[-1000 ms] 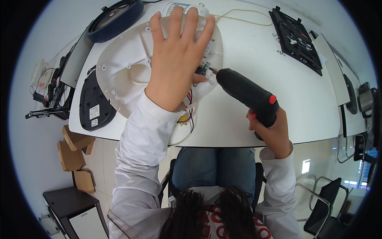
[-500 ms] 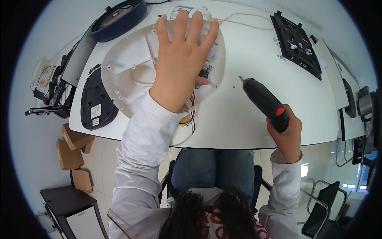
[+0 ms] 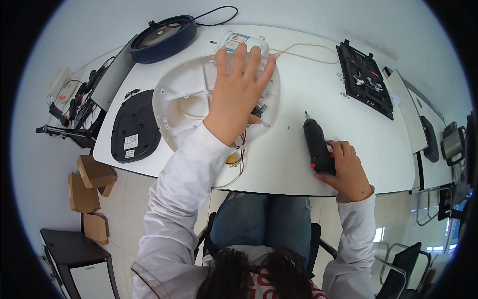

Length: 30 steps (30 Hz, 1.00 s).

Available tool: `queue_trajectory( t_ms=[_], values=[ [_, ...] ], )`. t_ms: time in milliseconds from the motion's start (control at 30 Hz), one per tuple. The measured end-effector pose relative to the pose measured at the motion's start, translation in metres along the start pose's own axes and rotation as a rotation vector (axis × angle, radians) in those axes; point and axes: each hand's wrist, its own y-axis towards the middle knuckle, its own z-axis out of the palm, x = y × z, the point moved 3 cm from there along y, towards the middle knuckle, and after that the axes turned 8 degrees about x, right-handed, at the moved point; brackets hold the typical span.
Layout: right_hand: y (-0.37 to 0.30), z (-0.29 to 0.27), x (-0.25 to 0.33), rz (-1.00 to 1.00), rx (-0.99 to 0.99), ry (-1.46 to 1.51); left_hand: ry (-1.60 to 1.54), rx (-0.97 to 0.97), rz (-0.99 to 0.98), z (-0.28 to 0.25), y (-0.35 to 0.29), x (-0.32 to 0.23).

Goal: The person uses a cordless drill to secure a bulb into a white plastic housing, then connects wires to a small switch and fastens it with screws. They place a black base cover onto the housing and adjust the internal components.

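A white plastic shell [image 3: 175,93] lies on the table with its ribbed, hollow side up. My left hand [image 3: 240,94] rests across it, fingers spread toward the far rim, thumb beside a dark metal part [image 3: 259,110] inside. Coloured wires [image 3: 243,139] and a small yellow piece [image 3: 232,159] show at the shell's near side, partly under my wrist. To the right, my right hand [image 3: 348,168] is curled round the handle end of a black electric screwdriver [image 3: 315,142] at the tabletop, its bit pointing away from me. One small screw [image 3: 288,127] lies between shell and screwdriver.
A black oval base [image 3: 134,130] lies left of the shell. Behind are a dark blue round part [image 3: 163,41] with a cord and a white cylindrical container [image 3: 240,40]. An open black tool case [image 3: 366,79] sits far right, with loose screws [image 3: 342,79] beside it.
The screwdriver has swung to point more straight ahead and come lower, toward the table; my right fingers have loosened round it. My left hand stays on the shell. The whole view has shifted.
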Motion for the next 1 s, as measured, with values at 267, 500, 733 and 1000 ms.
queue_trajectory(
  t_ms=[267, 500, 733, 1000],
  values=[
    [0.054, 0.003, 0.09, -0.22, -0.279, 0.388, 0.034, 0.02, 0.008, 0.0, -0.003, 0.003],
    [0.1, 0.036, 0.103, -0.156, -0.463, 0.511, 0.245, -0.101, -0.008, 0.016, 0.002, 0.0],
    [0.11, 0.044, 0.093, -0.216, -0.562, 0.646, 0.217, -0.058, -0.006, 0.006, -0.003, -0.002],
    [0.116, 0.049, 0.09, -0.139, -0.55, 0.717, 0.009, -0.009, 0.048, 0.001, -0.003, 0.007]
  ],
)
